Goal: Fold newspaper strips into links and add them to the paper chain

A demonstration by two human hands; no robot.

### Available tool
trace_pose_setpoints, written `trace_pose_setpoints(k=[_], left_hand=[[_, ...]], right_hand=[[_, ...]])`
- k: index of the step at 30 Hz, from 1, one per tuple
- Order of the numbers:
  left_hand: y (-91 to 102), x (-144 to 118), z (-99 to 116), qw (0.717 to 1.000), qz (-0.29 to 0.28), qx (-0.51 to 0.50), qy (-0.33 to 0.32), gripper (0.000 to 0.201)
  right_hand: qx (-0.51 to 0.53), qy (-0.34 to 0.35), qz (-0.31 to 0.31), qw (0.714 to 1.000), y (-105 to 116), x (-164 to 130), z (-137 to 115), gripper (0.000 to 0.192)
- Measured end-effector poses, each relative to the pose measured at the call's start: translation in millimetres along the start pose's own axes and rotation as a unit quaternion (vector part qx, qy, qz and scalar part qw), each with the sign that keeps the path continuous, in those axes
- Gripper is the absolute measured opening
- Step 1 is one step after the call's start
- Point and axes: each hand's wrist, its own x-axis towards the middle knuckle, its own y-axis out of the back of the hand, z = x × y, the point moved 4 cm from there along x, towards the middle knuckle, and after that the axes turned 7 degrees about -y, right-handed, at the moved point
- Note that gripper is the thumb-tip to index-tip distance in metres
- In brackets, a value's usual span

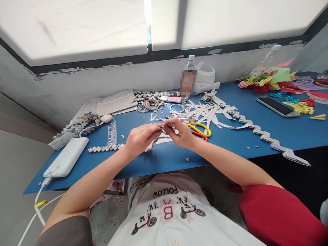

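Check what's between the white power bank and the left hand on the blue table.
Head view: a short folded grey paper chain lies between white power bank and left hand.

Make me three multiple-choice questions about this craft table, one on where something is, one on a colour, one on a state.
1. Where does the smartphone lie?
A. right side of the table
B. on the newspaper
C. under the scissors

2. What colour is the near handle of the scissors?
A. green
B. red
C. white

3. How is the folded paper piece held?
A. lying untouched
B. left hand alone
C. pinched between left hand and right hand

Answers: 1 A, it lies near the coloured paper; 2 B, the far handle is yellow; 3 C, both hands' fingertips meet on it.
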Motion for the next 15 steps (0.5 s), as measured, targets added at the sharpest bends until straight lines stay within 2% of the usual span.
trace_pose_setpoints(k=[4, 7, 9, 11, 12, 13, 15], left_hand=[[0.2, -2, 5, 0.989, -0.003, 0.06, -0.134, 0.009], [2.9, -4, 13, 0.956, 0.027, 0.104, -0.274, 0.016], [3.3, -6, 19, 0.932, 0.046, 0.136, -0.333, 0.023], [2.4, -7, 22, 0.929, 0.066, 0.148, -0.333, 0.024], [1.9, -6, 21, 0.937, 0.081, 0.144, -0.307, 0.021], [1.3, -6, 20, 0.951, 0.096, 0.131, -0.261, 0.018], [-0.9, -4, 12, 0.981, 0.117, 0.078, -0.131, 0.012]], right_hand=[[-0.012, 0.056, 0.028, 0.998, 0, -2, -2, 0.007], [-0.031, 0.12, 0.059, 0.991, 0, -4, -4, 0.011], [-0.048, 0.152, 0.077, 0.984, 0, -5, -6, 0.015], [-0.071, 0.165, 0.088, 0.98, -1, -6, -8, 0.017], [-0.085, 0.165, 0.092, 0.978, -1, -6, -9, 0.017], [-0.1, 0.162, 0.094, 0.977, -2, -6, -9, 0.017], [-0.135, 0.14, 0.09, 0.977, -5, -6, -10, 0.016]])
